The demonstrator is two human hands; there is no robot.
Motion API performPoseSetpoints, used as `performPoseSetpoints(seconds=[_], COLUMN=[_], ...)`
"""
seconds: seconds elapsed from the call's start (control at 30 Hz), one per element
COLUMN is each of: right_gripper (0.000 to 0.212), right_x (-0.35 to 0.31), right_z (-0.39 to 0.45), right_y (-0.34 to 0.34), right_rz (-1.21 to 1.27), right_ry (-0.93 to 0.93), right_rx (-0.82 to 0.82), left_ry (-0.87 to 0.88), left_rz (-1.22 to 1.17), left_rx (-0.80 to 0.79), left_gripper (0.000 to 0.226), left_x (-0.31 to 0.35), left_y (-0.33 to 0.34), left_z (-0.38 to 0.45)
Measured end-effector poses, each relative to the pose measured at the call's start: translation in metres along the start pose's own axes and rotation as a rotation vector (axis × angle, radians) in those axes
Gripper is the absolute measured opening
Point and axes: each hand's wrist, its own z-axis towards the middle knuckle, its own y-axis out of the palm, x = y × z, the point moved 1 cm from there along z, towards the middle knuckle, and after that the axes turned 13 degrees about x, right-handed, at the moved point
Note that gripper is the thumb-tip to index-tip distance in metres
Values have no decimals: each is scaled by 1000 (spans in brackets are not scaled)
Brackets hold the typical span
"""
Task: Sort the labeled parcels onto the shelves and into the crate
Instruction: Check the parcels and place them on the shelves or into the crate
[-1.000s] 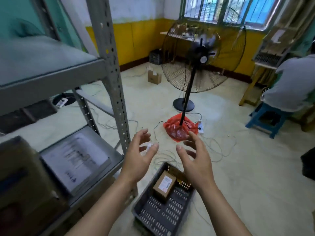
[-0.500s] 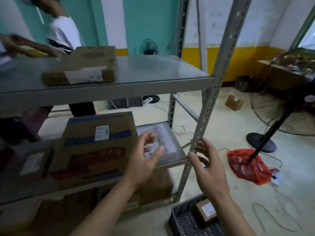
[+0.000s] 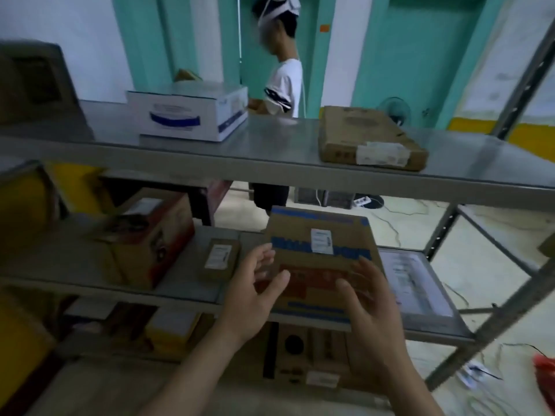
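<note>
Two hands raised before the middle shelf (image 3: 186,291): left hand (image 3: 250,298) and right hand (image 3: 371,306) empty, fingers spread apart, flanking a blue-taped labeled parcel (image 3: 322,259) on that shelf. Flat brown parcel (image 3: 369,138) and white box (image 3: 189,114) up on the top shelf (image 3: 270,151).

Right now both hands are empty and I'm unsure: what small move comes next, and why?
Probably close both hands on the brown blue-striped cardboard box on the middle shelf: the open left hand and right hand flank it, gripping nothing.
</note>
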Motion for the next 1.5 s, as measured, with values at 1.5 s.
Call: performPoseSetpoints(seconds=[1.5], right_gripper=[80], right_x=[-46], right_z=[40], right_y=[634], right_rz=[-323], right_ry=[282], right_rx=[-249], left_ry=[-347], left_rz=[541], left_rx=[41], left_gripper=[69], left_x=[-264], left_y=[-427], left_z=[386])
